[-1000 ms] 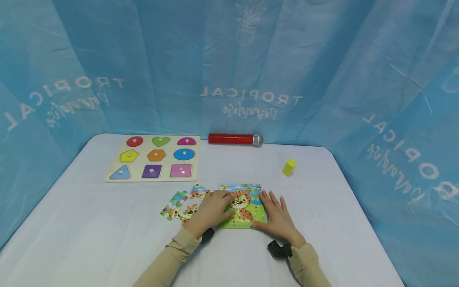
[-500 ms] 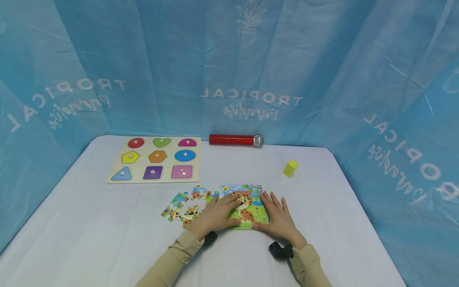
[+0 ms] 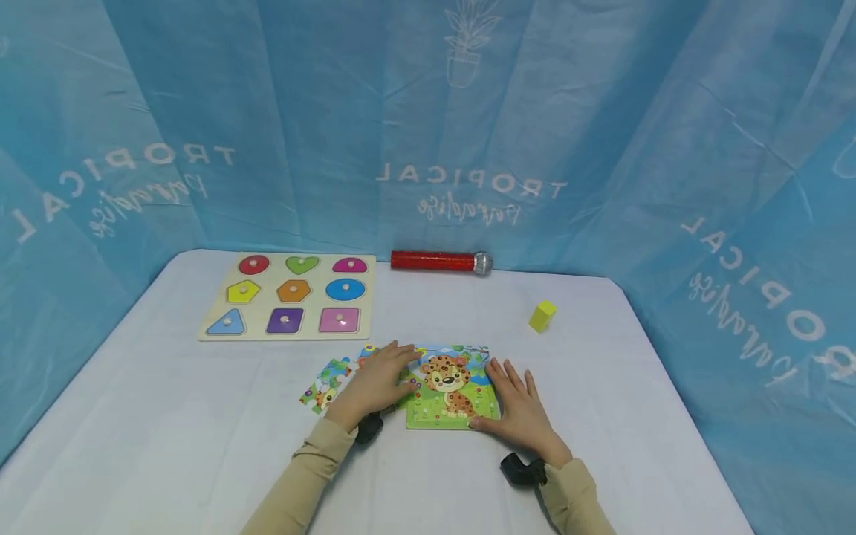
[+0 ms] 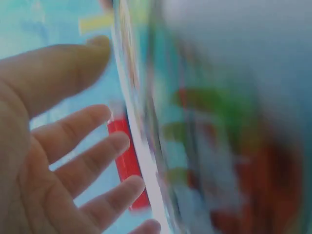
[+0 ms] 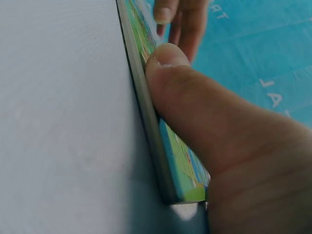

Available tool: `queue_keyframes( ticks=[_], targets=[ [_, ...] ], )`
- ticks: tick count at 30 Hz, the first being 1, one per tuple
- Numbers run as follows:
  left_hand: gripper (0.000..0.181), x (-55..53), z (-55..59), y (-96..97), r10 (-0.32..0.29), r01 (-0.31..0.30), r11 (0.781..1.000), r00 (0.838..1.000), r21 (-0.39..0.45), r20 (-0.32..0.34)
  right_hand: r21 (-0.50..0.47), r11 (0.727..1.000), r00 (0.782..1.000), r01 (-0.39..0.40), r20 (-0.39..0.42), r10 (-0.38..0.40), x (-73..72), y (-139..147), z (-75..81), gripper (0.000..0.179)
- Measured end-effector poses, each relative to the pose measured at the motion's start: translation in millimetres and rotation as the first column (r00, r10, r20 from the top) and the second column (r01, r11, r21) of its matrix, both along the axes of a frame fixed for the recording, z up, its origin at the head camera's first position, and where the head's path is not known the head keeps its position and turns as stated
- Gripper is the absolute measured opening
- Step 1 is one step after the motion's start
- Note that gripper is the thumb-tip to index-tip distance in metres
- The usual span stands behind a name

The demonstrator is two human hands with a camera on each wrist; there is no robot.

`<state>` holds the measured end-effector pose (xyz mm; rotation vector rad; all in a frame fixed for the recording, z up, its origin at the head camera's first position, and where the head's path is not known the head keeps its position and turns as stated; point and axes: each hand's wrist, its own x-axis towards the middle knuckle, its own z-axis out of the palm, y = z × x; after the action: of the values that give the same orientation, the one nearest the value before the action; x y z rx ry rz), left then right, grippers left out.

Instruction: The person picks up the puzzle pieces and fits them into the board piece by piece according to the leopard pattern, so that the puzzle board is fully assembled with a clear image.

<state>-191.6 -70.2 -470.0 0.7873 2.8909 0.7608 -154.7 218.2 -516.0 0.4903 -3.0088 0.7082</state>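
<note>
A jigsaw board [image 3: 441,412] with a spotted cub on green and blue lies flat on the table; its picture shows at an angle in the right wrist view. My right hand [image 3: 518,412] rests at its right side, fingers stretched along the edge. The right thumb [image 5: 190,92] touches the board's surface near the front rim. My left hand [image 3: 374,383] is over the loose jigsaw pieces [image 3: 328,379] left of the board and hides part of them. In the left wrist view the left fingers [image 4: 92,158] are spread, with nothing held between them.
A wooden shape puzzle [image 3: 257,312] with several knobbed pieces lies at the back left. Beside it is a red toy microphone [image 3: 435,261]. A yellow block [image 3: 542,316] stands to the right. A blue curtain [image 3: 428,111] surrounds the white table [image 3: 167,446].
My left hand first slid right over the board, then drew back left onto the loose pieces, uncovering the cub picture. The right hand has stayed at the board's edge.
</note>
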Motion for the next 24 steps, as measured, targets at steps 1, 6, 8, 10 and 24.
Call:
queue_keyframes(
  ticks=[1,6,8,10,24],
  targets=[
    [0.053,-2.2,0.5,-7.4,0.032,-0.032,0.999,0.999,0.008,-0.008,-0.001,1.0,1.0,0.001,-0.006,-0.001,0.1,0,0.2,0.107],
    [0.053,-9.8,2.5,-33.6,0.12,-0.12,0.993,0.992,0.005,-0.031,-0.003,1.0,1.0,0.004,-0.01,-0.004,0.6,0,2.6,0.106],
    [0.052,-11.0,3.1,-37.2,0.123,-0.123,0.992,0.992,0.001,-0.036,-0.002,1.0,1.0,0.001,-0.001,-0.001,0.8,-1,3.4,0.106],
    [0.049,-11.7,3.7,-37.4,0.12,-0.12,0.993,0.992,0.006,-0.041,-0.007,1.0,1.0,-0.002,0.014,0.002,0.9,-1,3.8,0.107],
    [0.047,-15.0,0.1,-53.9,0.145,-0.144,0.989,0.989,0.046,-0.013,-0.018,1.0,1.0,-0.007,-0.024,0.006,0.9,0,-0.4,0.107]
  ],
)
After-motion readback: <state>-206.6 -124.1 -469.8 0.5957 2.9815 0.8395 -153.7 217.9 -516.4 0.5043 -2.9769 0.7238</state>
